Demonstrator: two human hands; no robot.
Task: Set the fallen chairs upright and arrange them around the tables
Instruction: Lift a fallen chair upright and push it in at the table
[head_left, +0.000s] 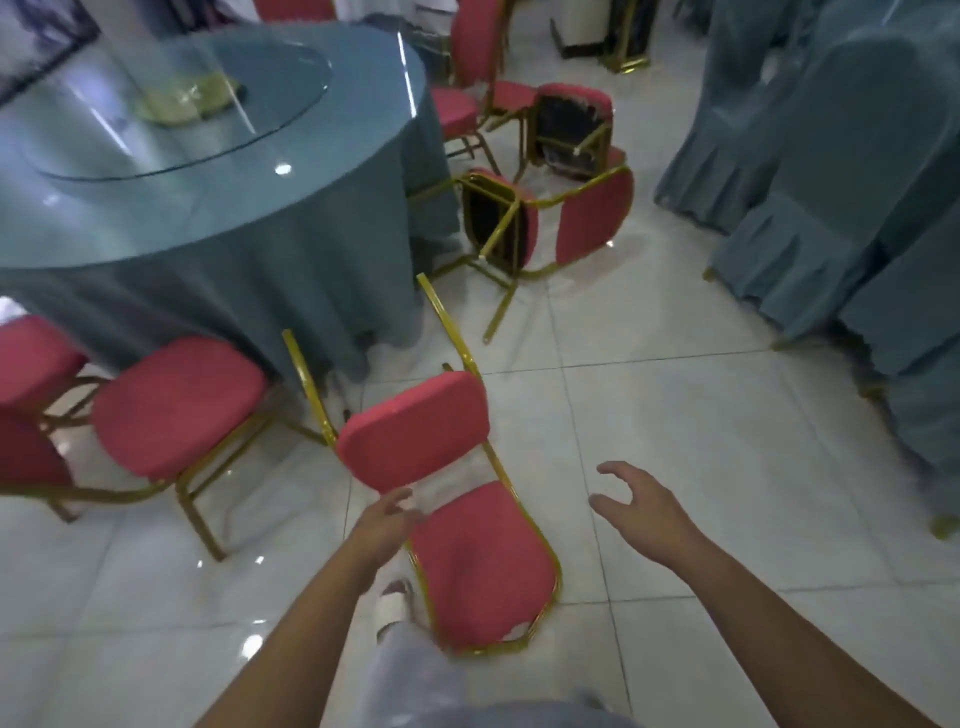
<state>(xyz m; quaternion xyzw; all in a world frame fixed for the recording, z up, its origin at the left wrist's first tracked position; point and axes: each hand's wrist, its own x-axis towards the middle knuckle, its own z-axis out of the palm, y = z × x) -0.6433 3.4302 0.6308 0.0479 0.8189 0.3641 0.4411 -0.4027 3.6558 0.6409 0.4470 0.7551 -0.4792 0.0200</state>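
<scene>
A red-cushioned chair with a gold frame (457, 499) lies on its back on the white floor in front of me, legs pointing toward the round table (291, 234). My left hand (387, 522) reaches to the left edge of its backrest, fingers relaxed, and it is unclear if it touches. My right hand (636, 506) hovers open to the right of the chair, holding nothing. Two more fallen chairs lie beyond: one (545, 223) on its side by the tablecloth, another (571, 130) tipped behind it. An upright chair (176, 410) stands at the table's near left.
The round table has a teal cloth and a glass turntable (208, 104). Teal-covered chairs (841, 208) crowd the right side. Another red chair (31, 364) stands at the far left, and an upright one (467, 104) at the table's far side. My foot in a white slipper (395, 608) is beside the chair.
</scene>
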